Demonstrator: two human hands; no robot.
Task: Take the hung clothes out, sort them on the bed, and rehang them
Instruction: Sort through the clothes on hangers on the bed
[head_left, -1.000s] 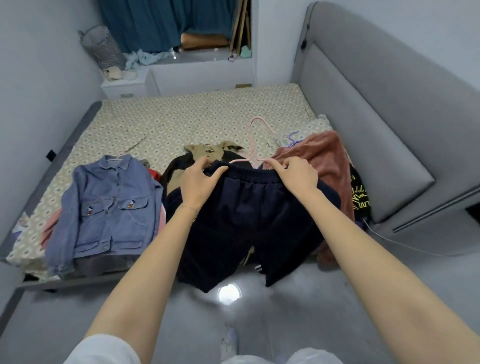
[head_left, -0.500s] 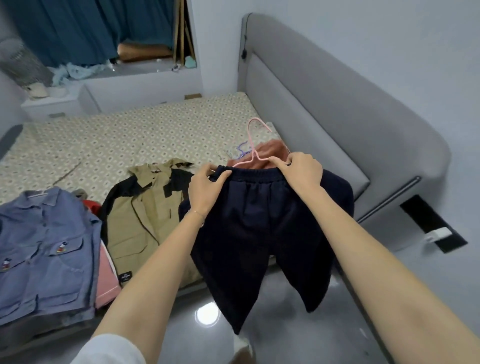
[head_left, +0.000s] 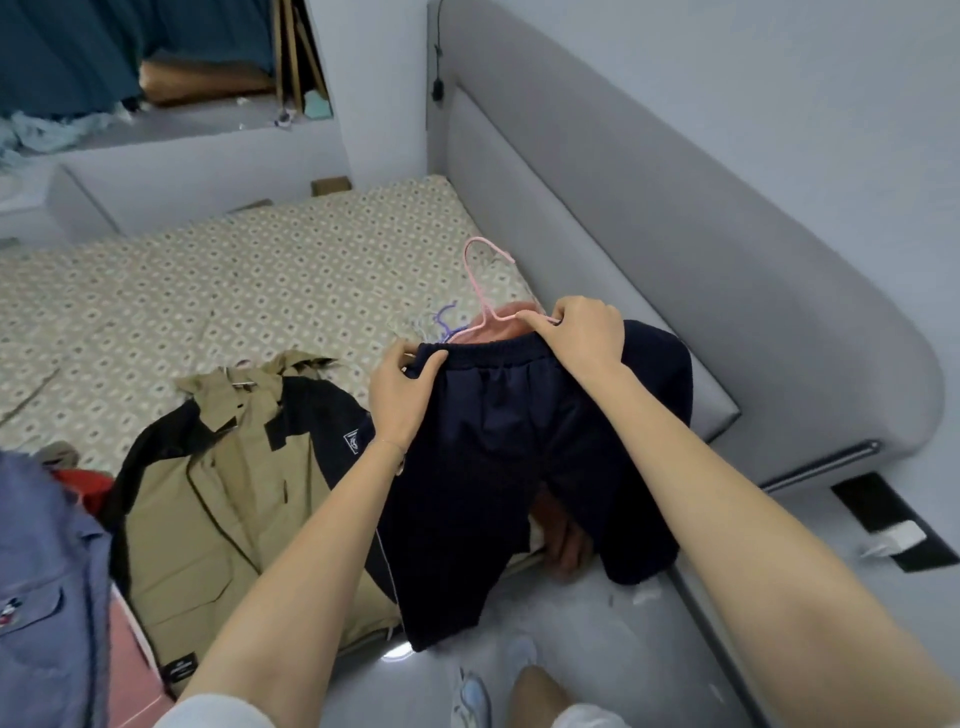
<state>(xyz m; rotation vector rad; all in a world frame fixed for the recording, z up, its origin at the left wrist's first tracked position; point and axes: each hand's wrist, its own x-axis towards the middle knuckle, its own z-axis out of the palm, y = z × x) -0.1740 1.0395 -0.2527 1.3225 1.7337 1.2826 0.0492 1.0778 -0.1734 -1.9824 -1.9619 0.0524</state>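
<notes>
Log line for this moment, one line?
left hand pinches navy shorts waistband | right hand grips waistband and pink hanger | shorts above bed edge

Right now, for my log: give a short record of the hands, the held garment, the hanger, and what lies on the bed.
left hand: grips the waistband's left end
right hand: grips the waistband's right end, beside the hanger
held garment: navy trousers, legs hanging down
hanger: pink hanger, hook up, behind the waistband
on bed: khaki-and-black jacket; blue denim jacket at the left edge of view
</notes>
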